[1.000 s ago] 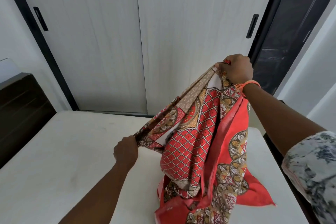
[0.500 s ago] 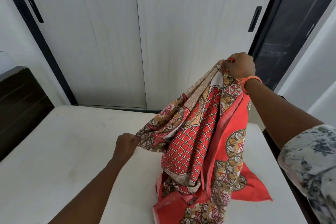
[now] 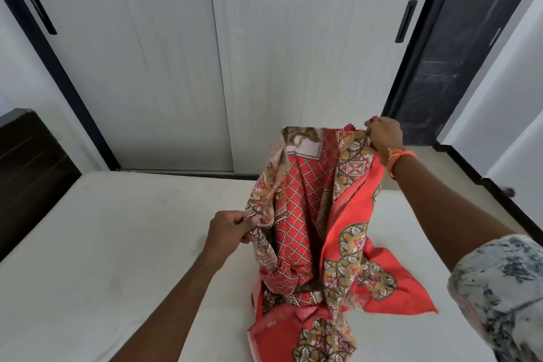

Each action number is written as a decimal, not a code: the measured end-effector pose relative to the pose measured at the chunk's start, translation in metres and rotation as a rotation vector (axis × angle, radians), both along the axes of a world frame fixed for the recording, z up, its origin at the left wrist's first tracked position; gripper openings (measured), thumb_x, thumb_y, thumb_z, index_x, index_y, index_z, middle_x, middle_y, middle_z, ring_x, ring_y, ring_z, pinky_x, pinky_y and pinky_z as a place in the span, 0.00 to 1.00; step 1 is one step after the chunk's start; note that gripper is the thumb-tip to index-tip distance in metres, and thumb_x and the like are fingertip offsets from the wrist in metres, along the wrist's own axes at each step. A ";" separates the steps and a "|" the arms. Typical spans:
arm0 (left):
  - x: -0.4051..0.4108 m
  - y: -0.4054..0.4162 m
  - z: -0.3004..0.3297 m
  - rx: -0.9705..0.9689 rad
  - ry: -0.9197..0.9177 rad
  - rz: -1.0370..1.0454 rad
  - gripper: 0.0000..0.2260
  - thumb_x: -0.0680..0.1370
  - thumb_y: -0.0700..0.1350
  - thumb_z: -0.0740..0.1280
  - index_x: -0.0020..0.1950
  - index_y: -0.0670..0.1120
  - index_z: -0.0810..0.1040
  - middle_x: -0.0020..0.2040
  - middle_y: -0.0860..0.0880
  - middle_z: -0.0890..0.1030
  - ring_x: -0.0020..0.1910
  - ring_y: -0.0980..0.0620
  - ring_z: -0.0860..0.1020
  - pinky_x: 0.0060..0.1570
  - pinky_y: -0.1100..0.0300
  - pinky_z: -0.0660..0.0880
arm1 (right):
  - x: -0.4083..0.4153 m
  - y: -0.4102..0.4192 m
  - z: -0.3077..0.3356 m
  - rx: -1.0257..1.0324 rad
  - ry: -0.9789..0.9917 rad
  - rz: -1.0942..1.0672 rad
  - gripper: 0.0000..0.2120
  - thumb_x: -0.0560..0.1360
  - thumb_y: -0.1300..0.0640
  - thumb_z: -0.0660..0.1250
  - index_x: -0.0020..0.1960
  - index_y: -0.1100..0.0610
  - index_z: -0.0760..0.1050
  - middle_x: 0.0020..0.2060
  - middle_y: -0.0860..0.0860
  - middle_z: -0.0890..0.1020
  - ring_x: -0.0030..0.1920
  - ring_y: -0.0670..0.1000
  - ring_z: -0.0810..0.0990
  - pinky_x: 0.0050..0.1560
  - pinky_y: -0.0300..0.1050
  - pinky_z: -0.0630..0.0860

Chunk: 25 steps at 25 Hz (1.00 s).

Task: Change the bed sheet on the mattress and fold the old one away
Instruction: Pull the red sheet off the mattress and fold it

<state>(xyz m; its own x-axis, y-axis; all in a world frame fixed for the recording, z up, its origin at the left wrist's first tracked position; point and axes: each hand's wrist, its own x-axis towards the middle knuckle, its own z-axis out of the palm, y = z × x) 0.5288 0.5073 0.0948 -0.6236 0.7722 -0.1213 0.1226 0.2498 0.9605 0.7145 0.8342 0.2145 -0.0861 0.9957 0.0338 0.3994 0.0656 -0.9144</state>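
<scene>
Holding the red patterned cotton bed sheet [image 3: 311, 214] bunched above the bare white mattress [image 3: 102, 244]: left hand [image 3: 227, 229] pinching one edge, right hand [image 3: 385, 137] gripping the top. Risk: twisted folds are hiding the corners, so the spread is likely landing skewed.

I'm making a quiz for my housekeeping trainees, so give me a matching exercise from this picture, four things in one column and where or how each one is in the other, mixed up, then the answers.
Things:
1. left hand
2. right hand
3. sheet
4. mattress

States:
A. bare and white, under the hanging cloth
B. raised high, gripping a top corner of the cloth
C. red and patterned, held up with its lower end bunched on the bed
D. lower down, pinching a side edge of the cloth

Pairs: 1-D, 2-B, 3-C, 4-A
</scene>
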 end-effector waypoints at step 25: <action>0.098 0.009 0.043 0.084 -0.391 -0.001 0.13 0.78 0.35 0.68 0.52 0.48 0.67 0.49 0.38 0.82 0.43 0.45 0.85 0.49 0.50 0.82 | 0.023 -0.233 -0.090 0.246 -0.009 0.774 0.16 0.80 0.68 0.58 0.62 0.53 0.76 0.51 0.42 0.81 0.52 0.37 0.80 0.51 0.30 0.75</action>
